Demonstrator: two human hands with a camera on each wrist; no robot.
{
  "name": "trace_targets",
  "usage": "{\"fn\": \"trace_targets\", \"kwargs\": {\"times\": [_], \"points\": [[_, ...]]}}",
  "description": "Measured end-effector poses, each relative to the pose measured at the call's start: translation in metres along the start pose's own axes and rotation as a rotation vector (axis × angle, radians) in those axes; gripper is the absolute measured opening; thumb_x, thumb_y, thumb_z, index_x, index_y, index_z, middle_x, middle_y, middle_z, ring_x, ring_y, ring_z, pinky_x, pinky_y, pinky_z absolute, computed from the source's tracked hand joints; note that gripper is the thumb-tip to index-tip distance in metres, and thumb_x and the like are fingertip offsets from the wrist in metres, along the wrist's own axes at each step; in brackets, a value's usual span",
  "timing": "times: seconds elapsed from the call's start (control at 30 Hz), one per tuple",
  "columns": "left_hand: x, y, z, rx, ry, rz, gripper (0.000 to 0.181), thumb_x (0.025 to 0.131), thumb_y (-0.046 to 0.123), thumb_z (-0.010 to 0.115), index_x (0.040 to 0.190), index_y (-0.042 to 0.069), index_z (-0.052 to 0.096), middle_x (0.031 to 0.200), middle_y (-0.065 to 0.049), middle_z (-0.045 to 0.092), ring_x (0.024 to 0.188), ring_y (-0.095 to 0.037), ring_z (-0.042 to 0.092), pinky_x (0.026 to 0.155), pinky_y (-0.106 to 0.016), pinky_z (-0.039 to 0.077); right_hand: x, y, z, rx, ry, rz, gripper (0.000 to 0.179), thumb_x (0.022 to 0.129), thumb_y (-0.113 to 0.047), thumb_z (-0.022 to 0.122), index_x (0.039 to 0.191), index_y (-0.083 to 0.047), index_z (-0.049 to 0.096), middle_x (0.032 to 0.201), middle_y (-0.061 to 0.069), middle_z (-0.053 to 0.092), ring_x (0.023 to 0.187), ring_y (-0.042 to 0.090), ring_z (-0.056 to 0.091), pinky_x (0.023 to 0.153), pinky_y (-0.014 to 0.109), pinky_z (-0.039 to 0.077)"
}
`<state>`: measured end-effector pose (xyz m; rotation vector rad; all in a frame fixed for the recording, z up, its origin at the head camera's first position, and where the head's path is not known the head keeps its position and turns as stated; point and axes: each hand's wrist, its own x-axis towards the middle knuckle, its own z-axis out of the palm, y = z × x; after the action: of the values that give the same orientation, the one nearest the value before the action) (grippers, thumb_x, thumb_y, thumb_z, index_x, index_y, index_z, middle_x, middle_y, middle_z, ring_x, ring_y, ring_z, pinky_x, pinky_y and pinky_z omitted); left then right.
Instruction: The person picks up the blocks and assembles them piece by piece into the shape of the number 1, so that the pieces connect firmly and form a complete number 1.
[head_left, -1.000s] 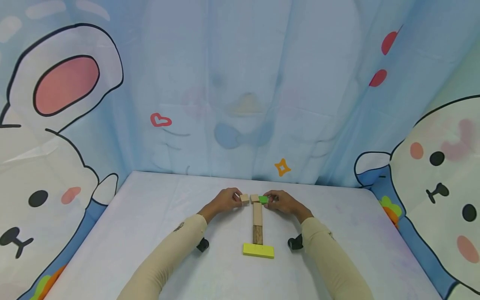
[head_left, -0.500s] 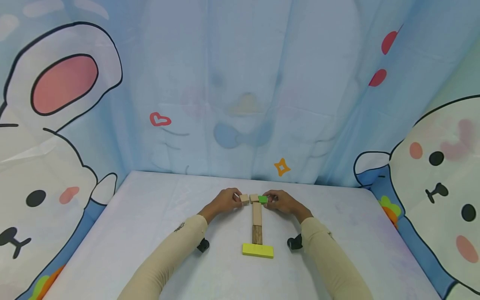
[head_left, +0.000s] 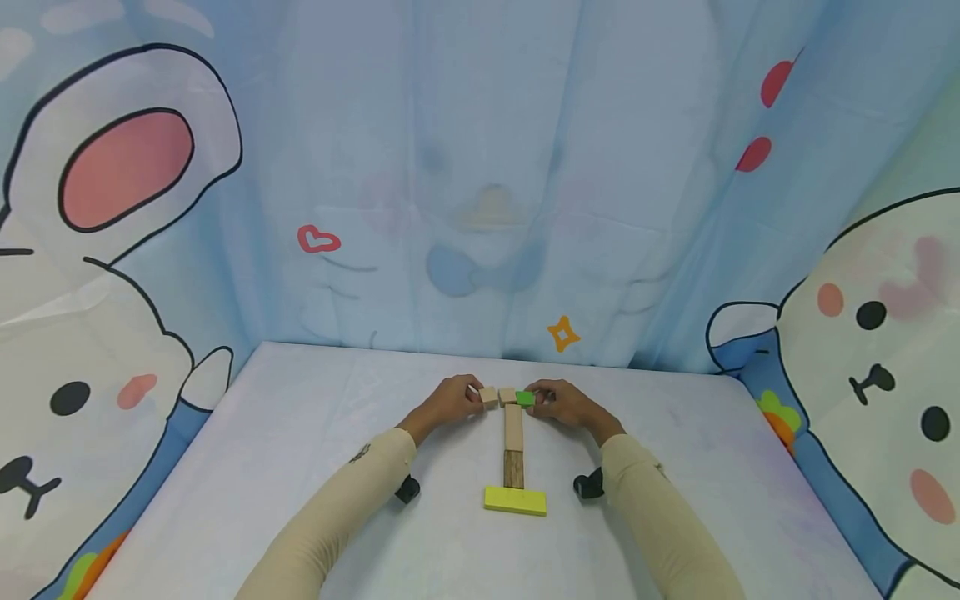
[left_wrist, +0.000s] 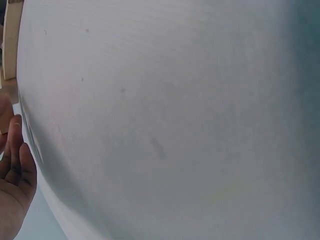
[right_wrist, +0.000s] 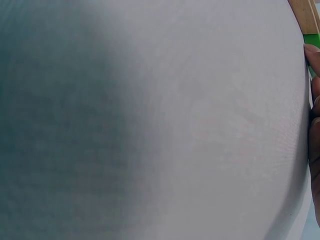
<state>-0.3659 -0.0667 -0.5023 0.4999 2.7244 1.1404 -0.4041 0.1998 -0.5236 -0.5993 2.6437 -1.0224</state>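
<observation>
My left hand (head_left: 450, 399) pinches a small plain wooden block (head_left: 489, 397) at the far end of a row of blocks. A second plain block (head_left: 507, 396) sits just right of it, with a narrow gap between. Against that one lies a green block (head_left: 526, 398), which my right hand (head_left: 562, 402) pinches from the right side. Toward me runs a long light wooden block (head_left: 513, 427), then a darker brown one (head_left: 513, 469), ending at a yellow block (head_left: 515, 500) laid crosswise. In the right wrist view, fingertips (right_wrist: 312, 54) touch the green block (right_wrist: 312, 40).
A white cloth covers the table (head_left: 315, 392). Black wrist cameras (head_left: 407, 489) hang below both sleeves. Behind the table's far edge hangs a blue curtain (head_left: 360, 167) printed with cartoon animals.
Both hands and all the blocks keep their places. Only the head view has shifted very slightly.
</observation>
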Motion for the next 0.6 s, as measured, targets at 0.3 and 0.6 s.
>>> {"fn": "trace_targets", "kwargs": {"times": [0.3, 0.6], "points": [[0.0004, 0.0016, 0.0012, -0.001, -0.003, -0.006, 0.033, 0.092, 0.013, 0.071, 0.121, 0.0, 0.064, 0.096, -0.006, 0.072, 0.08, -0.009, 0.061, 0.072, -0.024, 0.049, 0.0003, 0.0, 0.0004, 0.003, 0.0, 0.012, 0.037, 0.091, -0.015, 0.073, 0.126, -0.004, 0.065, 0.093, 0.002, 0.059, 0.086, 0.017, 0.05, 0.079, 0.033, 0.041], [0.0004, 0.0018, 0.002, 0.005, 0.0, -0.012, 0.032, 0.092, 0.014, 0.072, 0.12, 0.0, 0.065, 0.095, -0.007, 0.073, 0.08, -0.01, 0.061, 0.073, -0.026, 0.05, 0.0019, 0.0019, 0.0011, 0.0, 0.001, 0.014, 0.038, 0.091, -0.015, 0.073, 0.126, -0.004, 0.065, 0.093, 0.002, 0.059, 0.086, 0.017, 0.05, 0.079, 0.033, 0.041]]}}
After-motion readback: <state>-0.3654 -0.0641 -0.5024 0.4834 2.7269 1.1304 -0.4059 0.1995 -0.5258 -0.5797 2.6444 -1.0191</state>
